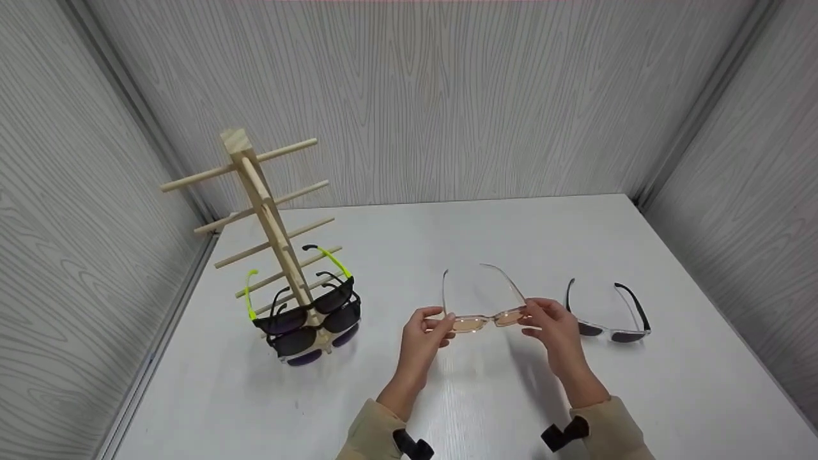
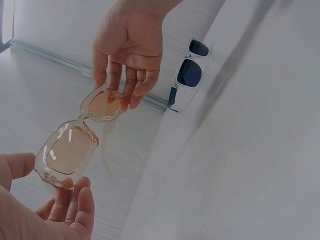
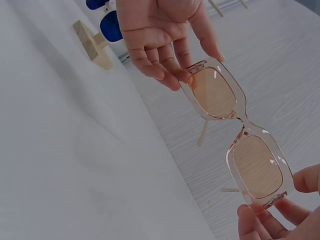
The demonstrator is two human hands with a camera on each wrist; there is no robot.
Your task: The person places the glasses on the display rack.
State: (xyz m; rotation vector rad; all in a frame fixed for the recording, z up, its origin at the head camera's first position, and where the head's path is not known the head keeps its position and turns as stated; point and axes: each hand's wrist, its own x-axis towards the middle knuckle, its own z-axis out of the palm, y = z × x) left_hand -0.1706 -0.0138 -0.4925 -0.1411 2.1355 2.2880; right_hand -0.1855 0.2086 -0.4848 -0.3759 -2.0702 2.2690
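Note:
Clear-framed sunglasses with pale orange lenses (image 1: 469, 324) are held up above the table, temples unfolded and pointing away. My left hand (image 1: 422, 342) pinches their left end between thumb and fingers; my right hand (image 1: 557, 335) pinches the right end the same way. In the left wrist view the orange lens (image 2: 72, 150) faces the camera between both hands. The right wrist view shows the same sunglasses (image 3: 257, 165) from the other side, thumb and fingertips at each outer corner of the frame.
A wooden display rack (image 1: 275, 223) with side pegs stands at the left, several pairs of dark sunglasses (image 1: 297, 342) on its lower pegs, the upper one with neon yellow temples. White-fronted sunglasses with dark lenses (image 1: 626, 336) lie right of my right hand. Walls enclose the white table (image 1: 409, 255).

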